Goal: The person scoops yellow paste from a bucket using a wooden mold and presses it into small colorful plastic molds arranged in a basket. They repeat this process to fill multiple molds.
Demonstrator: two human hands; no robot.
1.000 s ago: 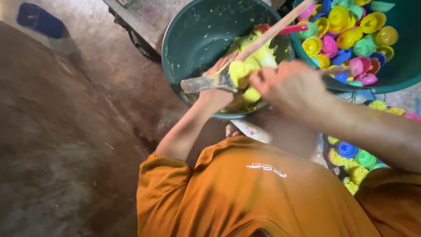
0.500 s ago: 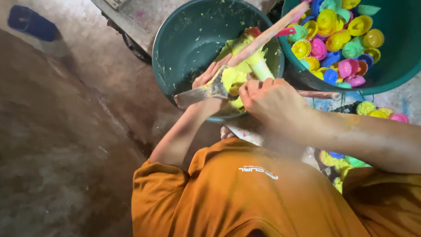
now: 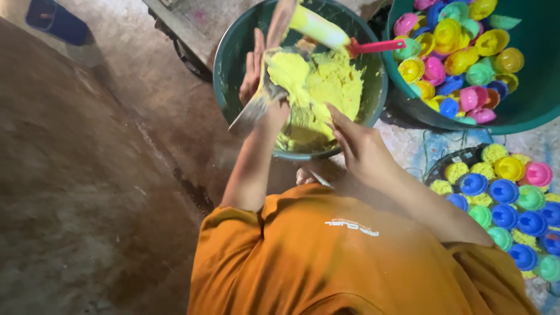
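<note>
Orange short-slv tee (image 3: pixel 326 256), small pale chest marking, sleeves end above elbows; forearms, hands bare.

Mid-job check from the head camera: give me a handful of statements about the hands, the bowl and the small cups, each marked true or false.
1. The dark green bowl holds yellow paste. True.
2. The left hand holds a metal scraper. True.
3. The right hand grips the red-handled spatula. False: it is at the bowl's near rim, and the spatula leans in the bowl untouched.
4. The big green tub holds only blue cups. False: the small cups are yellow, pink, green and blue.
</note>
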